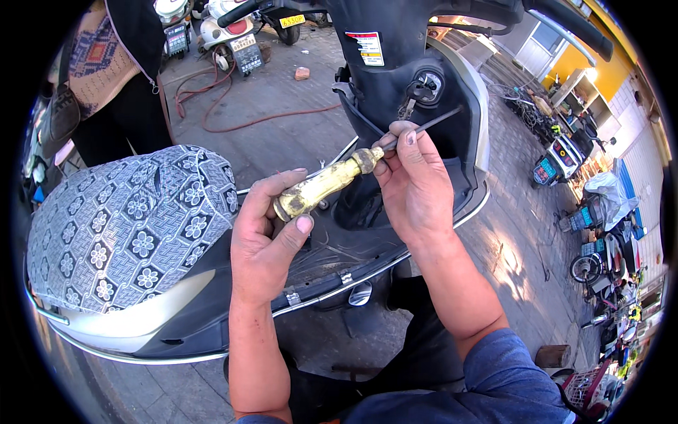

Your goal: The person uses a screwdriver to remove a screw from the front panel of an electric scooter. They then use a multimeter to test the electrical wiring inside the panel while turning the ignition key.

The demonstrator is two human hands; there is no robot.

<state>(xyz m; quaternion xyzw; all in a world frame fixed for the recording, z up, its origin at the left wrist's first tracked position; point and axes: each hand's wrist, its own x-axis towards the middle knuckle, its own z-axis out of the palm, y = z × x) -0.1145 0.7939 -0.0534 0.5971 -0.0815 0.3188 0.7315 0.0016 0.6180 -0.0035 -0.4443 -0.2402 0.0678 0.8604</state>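
Observation:
A screwdriver (321, 188) with a worn, dirty yellow handle lies slantwise between my two hands. My left hand (267, 237) grips the butt of the handle between thumb and fingers. Where the dark shaft leaves the handle, my right hand (417, 177) pinches it, and the shaft's tip points up and to the right. Just beyond is the dark front panel (378, 88) of an electric scooter, with a key (407, 106) hanging at its round lock (428, 83). Both hands are above the scooter's footboard (332, 265).
The scooter's seat (134, 233) wears a patterned cloth cover at left. Behind it stands a person (123, 92) in dark clothes. A red hose (233, 129) crosses the paving near a brick piece (302, 73). Parked scooters (558, 162) line the right side, near a wood stump (553, 355).

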